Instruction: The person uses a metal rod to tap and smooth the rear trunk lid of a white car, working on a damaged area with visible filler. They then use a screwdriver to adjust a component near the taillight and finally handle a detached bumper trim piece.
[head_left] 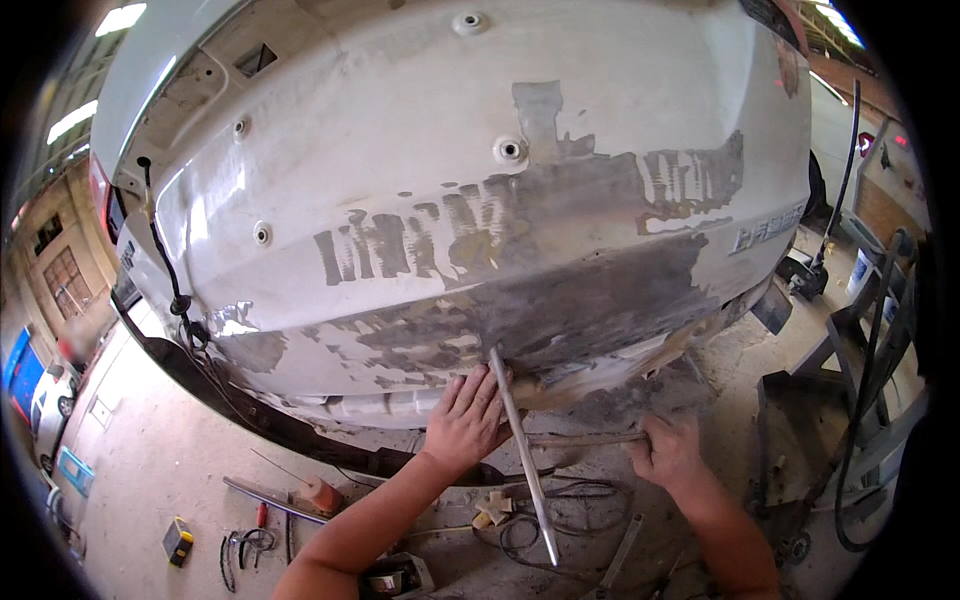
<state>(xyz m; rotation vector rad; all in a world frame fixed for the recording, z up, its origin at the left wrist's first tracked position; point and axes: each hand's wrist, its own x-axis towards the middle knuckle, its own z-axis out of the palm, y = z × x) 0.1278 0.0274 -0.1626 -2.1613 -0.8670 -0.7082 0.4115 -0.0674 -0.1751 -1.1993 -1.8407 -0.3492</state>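
Concrete floor under both grips, cables just below; white vehicle panel ahead, patchy grey. Right hand curled tight round wooden handle; metal bar left of that grip, upper end over grey patch, contact unclear. Left hand lies on panel's lower edge, fingers extended beside bar; can't tell whether it pinches anything. Step: probably positioning bar. Next move seems to call for steady left, controlled right. Right grip has room rightward before metal stand; panel edge limits left grip.
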